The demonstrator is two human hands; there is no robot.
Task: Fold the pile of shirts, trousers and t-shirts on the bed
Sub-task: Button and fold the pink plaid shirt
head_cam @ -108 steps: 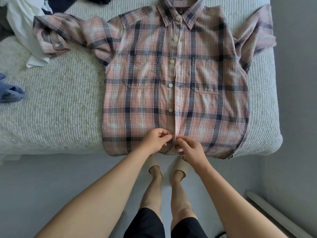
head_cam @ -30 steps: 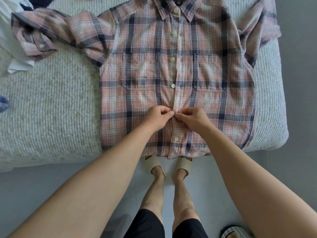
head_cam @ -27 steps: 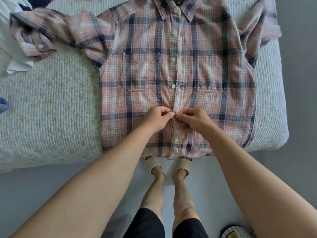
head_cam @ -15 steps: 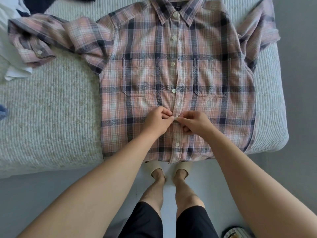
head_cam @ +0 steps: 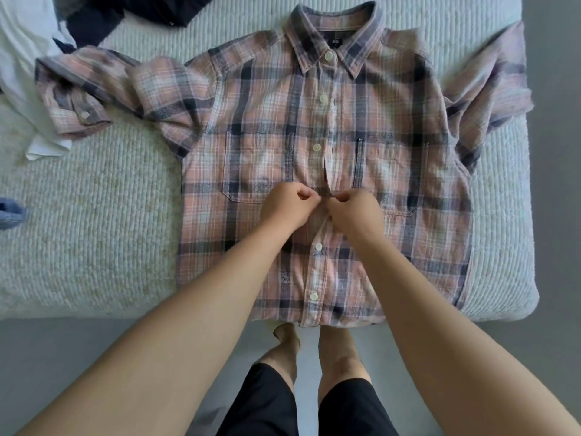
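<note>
Both hands have climbed the placket since a few seconds ago: then they pinched it at the hem, now they work at the button level with the pocket bottoms, and two buttons below them sit fastened. I have the left hand [head_cam: 287,209] and right hand [head_cam: 353,212] closed in narrow pinches on either edge of the front opening of the shirt [head_cam: 393,171], fingertips almost meeting at centre frame. Which hand has the button and which the hole is hidden under my knuckles. The shirt lies face up across the bed [head_cam: 94,231], collar toward the top of the frame, hem hanging just over the near edge, left sleeve [head_cam: 103,89] bunched toward the upper left, the other crumpled over the right edge. To do this step well I think I should keep the two edges overlapped flat, push the button fully through, then smooth the small gape showing just above my hands before going on upward; three buttons above look closed already, so this may be the last. The bed has a ribbed, pale cover that should grip the cloth enough to stop it sliding. White cloth [head_cam: 22,58] and dark cloth [head_cam: 103,14] wait at upper left, something blue [head_cam: 9,212] at the left edge. Grey floor [head_cam: 63,357] runs below and at right.
</note>
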